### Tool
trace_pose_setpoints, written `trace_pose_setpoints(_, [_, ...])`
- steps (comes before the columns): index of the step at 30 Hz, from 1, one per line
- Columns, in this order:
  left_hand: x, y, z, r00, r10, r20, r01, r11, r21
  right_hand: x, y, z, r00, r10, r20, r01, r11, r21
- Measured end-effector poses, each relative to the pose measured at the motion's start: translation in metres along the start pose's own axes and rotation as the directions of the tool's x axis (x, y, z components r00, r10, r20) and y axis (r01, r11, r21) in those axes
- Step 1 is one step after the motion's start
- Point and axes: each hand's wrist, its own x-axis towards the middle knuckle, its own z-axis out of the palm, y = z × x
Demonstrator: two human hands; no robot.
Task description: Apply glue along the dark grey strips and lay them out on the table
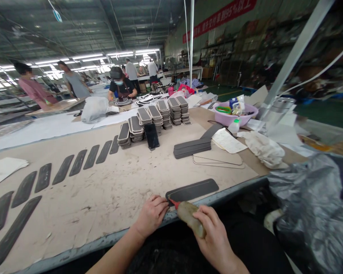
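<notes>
A dark grey rounded panel (198, 189) lies flat by the near table edge, with a thin glossy line along its upper part. My left hand (152, 213) is at its left end, fingers bent and together on the corner; the thumb is hidden. My right hand (213, 232) is closed around a squeeze glue bottle (190, 217), cloudy and yellowish. The bottle is tilted, its red nozzle touching or just above the panel's left end. Further up is a stack of similar dark panels (191, 147), beside light panel outlines (217, 160).
A row of shiny dark panels (43, 177) runs along the left. Behind are stacks of light-edged pieces (135, 124) and a phone (151, 136). A purple basin (227, 120), papers (229, 140) and a crumpled cloth (264, 148) are at right. Several people work beyond.
</notes>
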Motion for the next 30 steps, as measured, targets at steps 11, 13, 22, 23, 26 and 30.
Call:
trace_pose_setpoints(11, [-0.001, -0.001, 0.001, 1.000, 0.005, -0.011, -0.005, 1.000, 0.018, -0.014, -0.002, -0.024, 0.997, 0.011, -0.072, -0.019, 0.993, -0.115])
trace_pose_setpoints(13, [-0.001, -0.002, 0.001, 1.000, 0.019, -0.018, -0.019, 0.999, 0.030, -0.017, 0.004, -0.033, 0.992, 0.020, -0.122, -0.041, 0.984, -0.174])
trace_pose_setpoints(22, [-0.002, -0.006, 0.002, 0.997, 0.060, -0.041, -0.057, 0.997, 0.056, -0.024, 0.035, -0.068, 0.915, 0.056, -0.400, -0.253, 0.851, -0.460])
trace_pose_setpoints(23, [-0.002, -0.006, 0.002, 0.998, 0.055, -0.038, -0.053, 0.997, 0.053, -0.022, 0.034, -0.067, 0.910, 0.048, -0.412, -0.249, 0.857, -0.451])
trace_pose_setpoints(26, [-0.001, -0.006, 0.002, 0.999, 0.040, -0.022, -0.039, 0.998, 0.047, -0.017, 0.027, -0.056, 0.919, 0.051, -0.392, -0.188, 0.929, -0.320])
trace_pose_setpoints(30, [0.001, -0.006, 0.001, 0.999, 0.034, -0.011, -0.034, 0.999, 0.027, -0.009, 0.009, -0.030, 0.971, 0.063, -0.233, -0.093, 0.988, -0.121])
